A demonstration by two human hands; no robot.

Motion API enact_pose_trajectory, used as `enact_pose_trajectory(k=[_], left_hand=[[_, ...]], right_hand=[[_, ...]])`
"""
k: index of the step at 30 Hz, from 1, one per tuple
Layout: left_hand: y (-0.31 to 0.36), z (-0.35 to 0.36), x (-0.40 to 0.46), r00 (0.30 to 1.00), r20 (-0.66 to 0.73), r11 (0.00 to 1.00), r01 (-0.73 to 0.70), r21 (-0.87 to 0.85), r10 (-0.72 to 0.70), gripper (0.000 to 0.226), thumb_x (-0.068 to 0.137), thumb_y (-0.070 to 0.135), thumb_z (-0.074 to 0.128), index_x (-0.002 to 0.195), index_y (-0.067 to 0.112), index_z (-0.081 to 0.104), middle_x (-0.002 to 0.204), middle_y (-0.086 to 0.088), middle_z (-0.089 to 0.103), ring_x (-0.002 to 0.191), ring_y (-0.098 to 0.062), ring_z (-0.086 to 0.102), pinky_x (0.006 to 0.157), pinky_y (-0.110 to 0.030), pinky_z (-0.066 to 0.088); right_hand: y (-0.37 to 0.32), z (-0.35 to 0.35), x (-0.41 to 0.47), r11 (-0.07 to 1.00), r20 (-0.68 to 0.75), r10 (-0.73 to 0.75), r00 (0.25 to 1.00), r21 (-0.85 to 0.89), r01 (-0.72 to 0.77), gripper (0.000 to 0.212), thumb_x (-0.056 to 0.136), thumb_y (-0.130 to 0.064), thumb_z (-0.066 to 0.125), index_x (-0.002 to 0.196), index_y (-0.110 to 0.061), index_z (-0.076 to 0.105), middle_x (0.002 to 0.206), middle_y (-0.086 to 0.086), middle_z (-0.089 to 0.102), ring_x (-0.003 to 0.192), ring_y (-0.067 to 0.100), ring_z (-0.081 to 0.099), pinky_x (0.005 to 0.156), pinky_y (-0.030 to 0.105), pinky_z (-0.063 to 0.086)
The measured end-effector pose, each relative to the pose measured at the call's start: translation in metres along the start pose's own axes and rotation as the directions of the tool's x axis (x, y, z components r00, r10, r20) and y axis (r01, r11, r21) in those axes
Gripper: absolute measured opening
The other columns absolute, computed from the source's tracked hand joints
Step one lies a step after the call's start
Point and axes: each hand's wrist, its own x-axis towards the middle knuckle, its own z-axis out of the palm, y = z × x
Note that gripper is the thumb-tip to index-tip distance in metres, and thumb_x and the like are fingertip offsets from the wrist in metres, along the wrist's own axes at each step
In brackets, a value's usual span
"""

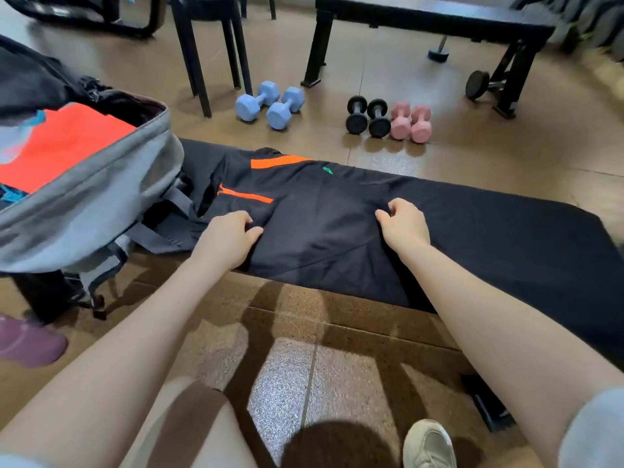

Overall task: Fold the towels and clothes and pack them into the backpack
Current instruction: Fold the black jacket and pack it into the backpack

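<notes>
I pinch the near edge of the dark garment (320, 228) with both hands: left hand (227, 238) at centre-left of the frame, right hand (405, 224) at centre-right. The garment lies flat on the black table (526, 244). To fold well, I judge I should lift both pinches evenly, carry the edge away from me and keep the orange stripes square. The grey backpack (101, 204) stands open at the left, orange cloth (67, 143) inside. Its depth is hidden; garment and table blend, so the far hem is hard to trace.

Both hands, left hand (227, 235) and right hand (403, 221), grip the dark garment (320, 224) on the bench (506, 238).
</notes>
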Motion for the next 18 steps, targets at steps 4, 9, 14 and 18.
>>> enact_pose_trajectory(k=[4, 9, 14, 18], left_hand=[[0.003, -0.005, 0.003, 0.975, -0.204, 0.992, -0.069, 0.101, 0.089, 0.028, 0.096, 0.03, 0.045, 0.115, 0.011, 0.052, 0.104, -0.023, 0.062, 0.096, -0.041, 0.057, 0.07, -0.04, 0.041], [0.01, 0.017, -0.002, 0.936, -0.227, 0.912, -0.172, 0.373, 0.269, 0.031, 0.079, 0.01, 0.066, 0.106, 0.0, 0.055, 0.1, -0.022, 0.056, 0.087, -0.042, 0.056, 0.064, -0.045, 0.046], [0.089, 0.05, -0.012, 0.751, -0.1, 0.757, -0.652, 0.05, 0.653, 0.019, 0.085, 0.008, 0.051, 0.094, 0.001, 0.066, 0.113, -0.018, 0.059, 0.103, -0.038, 0.055, 0.087, -0.043, 0.048], [0.149, 0.091, -0.018, 0.709, 0.075, 0.713, -0.698, -0.058, 0.701, 0.04, 0.096, 0.022, 0.035, 0.119, -0.002, 0.056, 0.133, -0.019, 0.049, 0.125, -0.033, 0.044, 0.108, -0.036, 0.029]], right_hand=[[0.004, -0.003, -0.003, 0.998, -0.058, -0.044, 0.997, 0.041, 0.046, 0.024, 0.095, -0.029, 0.047, 0.077, -0.014, 0.045, 0.084, 0.003, 0.057, 0.082, 0.025, 0.048, 0.067, 0.031, 0.034], [0.018, -0.017, -0.023, 0.98, -0.025, -0.193, 0.981, 0.047, 0.194, 0.036, 0.094, -0.031, 0.051, 0.122, -0.009, 0.051, 0.11, 0.007, 0.059, 0.103, 0.023, 0.054, 0.085, 0.03, 0.039], [0.062, -0.053, -0.059, 0.952, -0.113, -0.297, 0.948, -0.115, 0.284, 0.025, 0.087, -0.032, 0.061, 0.104, -0.014, 0.058, 0.104, 0.002, 0.053, 0.089, 0.019, 0.055, 0.075, 0.03, 0.043], [0.099, -0.075, -0.088, 0.91, -0.063, -0.271, 0.96, -0.342, 0.235, 0.026, 0.086, -0.039, 0.06, 0.093, -0.014, 0.055, 0.094, 0.001, 0.051, 0.083, 0.021, 0.054, 0.064, 0.028, 0.035]])
